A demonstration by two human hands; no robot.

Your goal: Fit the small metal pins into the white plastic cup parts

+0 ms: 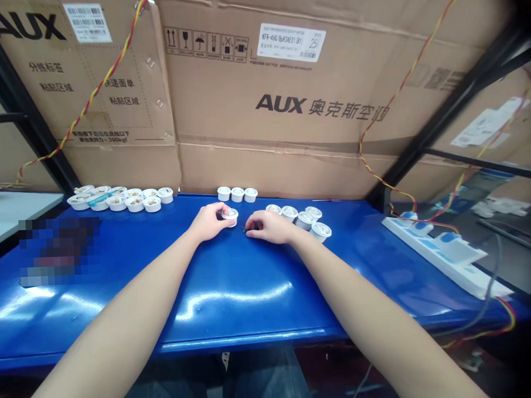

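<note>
A small round white tub stands on the blue tabletop, with the fingers of my left hand closed round its left side. Just to the right, my right hand pinches a small dark object, too small to name. Behind my right hand and to its right is a group of several white tubs. Three more white tubs line up at the back, beyond both hands.
Several white tubs with small contents fill the back left, a teal strip lying across some. A white power strip with plugs lies at the right edge. Cardboard walls the back, and twisted red-yellow wires hang before it.
</note>
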